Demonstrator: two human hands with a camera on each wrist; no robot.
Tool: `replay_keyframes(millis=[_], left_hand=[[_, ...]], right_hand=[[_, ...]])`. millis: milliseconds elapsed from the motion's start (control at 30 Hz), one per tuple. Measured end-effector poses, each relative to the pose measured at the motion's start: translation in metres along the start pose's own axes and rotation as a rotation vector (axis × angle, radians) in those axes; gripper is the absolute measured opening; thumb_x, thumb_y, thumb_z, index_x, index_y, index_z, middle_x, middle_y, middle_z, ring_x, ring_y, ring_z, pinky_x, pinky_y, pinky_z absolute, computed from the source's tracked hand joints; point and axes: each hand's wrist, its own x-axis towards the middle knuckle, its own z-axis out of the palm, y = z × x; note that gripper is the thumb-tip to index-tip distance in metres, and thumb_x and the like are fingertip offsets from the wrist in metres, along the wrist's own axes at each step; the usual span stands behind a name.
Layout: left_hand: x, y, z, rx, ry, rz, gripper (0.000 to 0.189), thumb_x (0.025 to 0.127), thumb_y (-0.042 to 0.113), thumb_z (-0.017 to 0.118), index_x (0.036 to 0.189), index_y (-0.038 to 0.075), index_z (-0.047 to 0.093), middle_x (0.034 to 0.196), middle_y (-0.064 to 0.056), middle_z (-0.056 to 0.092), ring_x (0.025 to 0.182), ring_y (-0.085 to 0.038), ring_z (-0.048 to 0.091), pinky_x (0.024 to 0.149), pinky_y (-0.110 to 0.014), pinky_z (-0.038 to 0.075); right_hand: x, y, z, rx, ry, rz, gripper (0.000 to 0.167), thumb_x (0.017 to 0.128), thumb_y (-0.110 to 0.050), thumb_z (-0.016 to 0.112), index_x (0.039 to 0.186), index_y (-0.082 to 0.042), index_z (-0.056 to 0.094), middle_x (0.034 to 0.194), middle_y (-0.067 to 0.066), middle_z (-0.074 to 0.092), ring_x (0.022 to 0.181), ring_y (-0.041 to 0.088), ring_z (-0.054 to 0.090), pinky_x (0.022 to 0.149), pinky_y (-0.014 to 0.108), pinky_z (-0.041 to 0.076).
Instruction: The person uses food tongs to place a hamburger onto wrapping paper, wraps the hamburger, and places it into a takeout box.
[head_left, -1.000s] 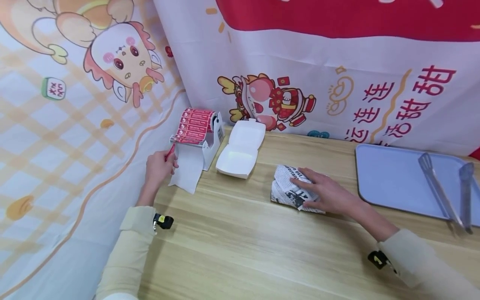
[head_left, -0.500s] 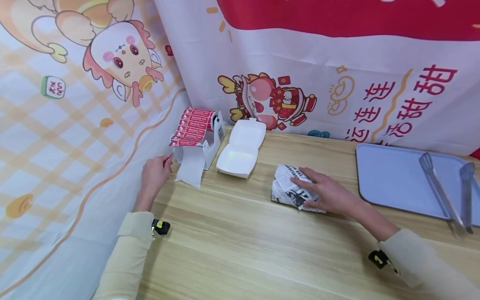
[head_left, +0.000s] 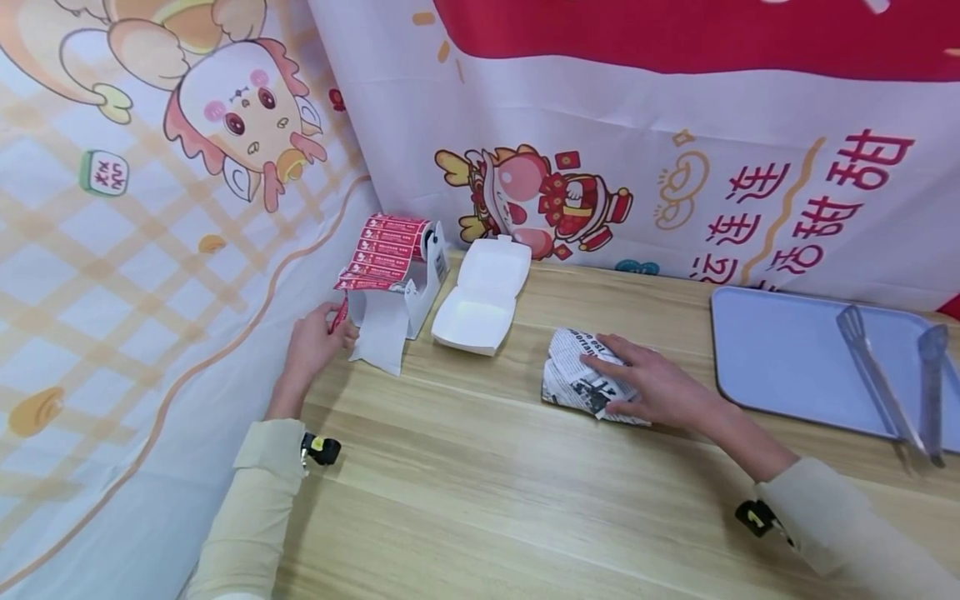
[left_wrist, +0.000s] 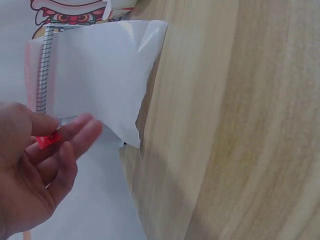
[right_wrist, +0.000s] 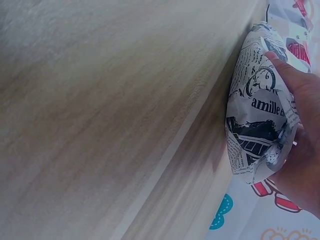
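At the left, a white label dispenser [head_left: 427, 287] carries a roll of red printed labels [head_left: 386, 246], with white backing paper [left_wrist: 100, 70] hanging down its front. My left hand [head_left: 313, 340] is beside its front corner. Thumb and index finger pinch a red label [left_wrist: 49, 139] there, while the other fingers are loosely bent. Near the middle of the table lies a parcel wrapped in newspaper-print paper [head_left: 581, 379]. Over it, my right hand [head_left: 660, 387] spreads thumb and fingers and holds it against the table. In the right wrist view the wrapped parcel [right_wrist: 260, 110] sits within that grip.
An opened white clamshell box [head_left: 480, 296] stands just right of the dispenser. Farther right, a blue-grey tray [head_left: 780, 350] bears metal tongs [head_left: 873, 358]. Printed cloth [head_left: 675, 167] borders the wooden table [head_left: 480, 492] at the back and left.
My left hand has drawn slightly left and pulled at the front red label, whose free end now leans out from the dispenser's edge. The hanging backing paper has shortened. My right hand is unmoved.
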Motion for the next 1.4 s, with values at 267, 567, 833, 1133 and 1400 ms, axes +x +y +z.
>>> replay_keyframes(millis=[267,567,833,1133,1400], left_hand=[[0.001,0.003,-0.002,0.041,0.018,0.006,0.032,0.103,0.027,0.051,0.105,0.003,0.07,0.086,-0.019,0.072,0.069,-0.026,0.06,0.06,-0.036,0.043],[0.005,0.007,0.0,0.039,0.024,-0.029,0.05,0.101,0.044,0.053,0.103,-0.001,0.075,0.098,-0.023,0.074,0.08,-0.036,0.065,0.072,-0.044,0.051],[0.016,0.014,0.004,-0.135,0.1,-0.172,0.059,0.095,0.051,0.058,0.121,-0.001,0.06,0.116,-0.024,0.07,0.105,-0.037,0.067,0.09,-0.043,0.052],[0.032,0.022,0.014,-0.467,0.284,-0.285,0.028,0.092,0.02,0.069,0.11,-0.002,0.063,0.081,0.003,0.068,0.071,-0.006,0.065,0.06,-0.012,0.047],[0.036,0.016,0.019,-0.351,0.4,-0.213,0.021,0.089,0.011,0.064,0.107,0.003,0.065,0.067,0.012,0.063,0.059,0.005,0.055,0.063,-0.015,0.046]], right_hand=[[0.0,0.001,-0.002,0.004,0.013,-0.02,0.091,0.082,-0.045,0.08,0.157,-0.035,0.029,0.164,0.016,0.026,0.146,0.039,0.035,0.108,0.06,0.041],[0.0,-0.001,-0.005,0.039,-0.026,0.028,0.082,0.082,-0.044,0.079,0.153,-0.035,0.038,0.165,0.013,0.025,0.148,0.038,0.031,0.111,0.061,0.038],[0.001,-0.002,-0.004,0.039,-0.02,0.01,0.083,0.083,-0.044,0.079,0.153,-0.036,0.037,0.165,0.013,0.025,0.148,0.038,0.032,0.111,0.06,0.039],[0.001,-0.001,-0.003,0.035,-0.016,0.011,0.083,0.083,-0.045,0.079,0.154,-0.037,0.035,0.165,0.013,0.025,0.148,0.038,0.031,0.111,0.06,0.038],[0.001,-0.001,-0.003,0.038,-0.023,0.018,0.083,0.083,-0.045,0.078,0.154,-0.037,0.035,0.165,0.013,0.024,0.149,0.038,0.03,0.112,0.06,0.038]])
